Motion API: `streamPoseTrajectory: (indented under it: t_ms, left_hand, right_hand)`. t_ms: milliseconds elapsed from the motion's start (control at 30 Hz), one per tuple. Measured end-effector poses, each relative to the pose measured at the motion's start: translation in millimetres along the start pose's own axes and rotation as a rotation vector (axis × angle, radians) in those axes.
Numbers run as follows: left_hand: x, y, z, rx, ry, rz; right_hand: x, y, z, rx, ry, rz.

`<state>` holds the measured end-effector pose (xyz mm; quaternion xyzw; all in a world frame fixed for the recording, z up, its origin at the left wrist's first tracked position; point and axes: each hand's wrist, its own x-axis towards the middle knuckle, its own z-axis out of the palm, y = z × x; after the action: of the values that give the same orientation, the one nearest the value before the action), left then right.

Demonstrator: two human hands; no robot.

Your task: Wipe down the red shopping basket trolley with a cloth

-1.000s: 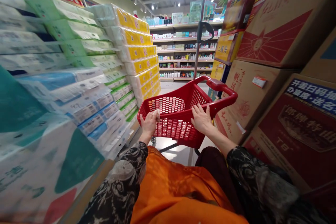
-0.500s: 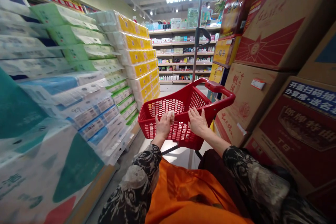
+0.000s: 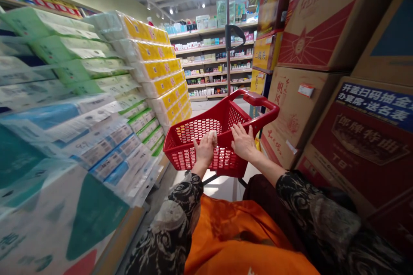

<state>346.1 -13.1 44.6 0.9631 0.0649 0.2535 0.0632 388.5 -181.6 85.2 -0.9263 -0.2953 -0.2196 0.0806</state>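
Observation:
A red plastic shopping cart (image 3: 193, 131) with mesh sides stands sideways in front of me, its handle (image 3: 266, 105) toward the right. My left hand (image 3: 205, 149) is at the near rim, its fingers closed on a small crumpled white wad (image 3: 213, 137), perhaps tissue or cloth. A little to the right, my right hand (image 3: 243, 142) lies over the same rim beside the handle end, fingers hooked over the edge and thumb apart. The undersides of both hands are hidden. The cart's basket shows no goods in the part I can see.
Stacked tissue packs (image 3: 151, 66) line the left side, with larger wrapped packs (image 3: 97, 219) close by. Piled cardboard cartons (image 3: 309, 111) crowd the right. A grey pole (image 3: 228, 68) rises behind the cart, before shelves (image 3: 213, 47) of small boxes and bottles.
My view has turned slightly right, so the tissue stacks and cartons sit farther left. My left hand has shifted slightly right along the rim; my right hand stays on it.

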Motion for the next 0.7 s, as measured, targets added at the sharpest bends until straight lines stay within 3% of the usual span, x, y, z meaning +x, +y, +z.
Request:
streamPoseTrajectory:
  t_ms: [67, 133, 200, 367, 433, 500, 700]
  left_hand:
    - [6.9, 23.7, 1.0, -0.028, -0.002, 0.077]
    - [8.5, 30.2, 1.9, -0.039, -0.006, 0.102]
    - [4.5, 19.3, 3.0, -0.037, 0.004, 0.069]
    - [-11.4, -34.2, 1.7, -0.022, 0.073, -0.072]
    - [-11.8, -38.8, -0.1, -0.020, 0.072, -0.082]
    - [-6.7, -25.5, -0.8, -0.026, 0.054, -0.064]
    - [23.2, 47.7, -4.4, -0.087, -0.042, 0.124]
  right_hand:
    - [-0.7, 3.0, -2.9, 0.008, 0.022, 0.012]
    - [-1.0, 7.5, -6.0, 0.019, 0.040, 0.026]
    - [-1.7, 12.3, -8.3, 0.033, 0.054, 0.039]
    - [-5.5, 17.8, -9.5, 0.055, 0.065, 0.067]
    - [-6.7, 15.6, -9.7, 0.059, 0.053, 0.071]
    - [-7.4, 11.6, -10.3, 0.063, 0.037, 0.065]
    - [-8.3, 5.5, -13.6, 0.080, 0.032, 0.043]
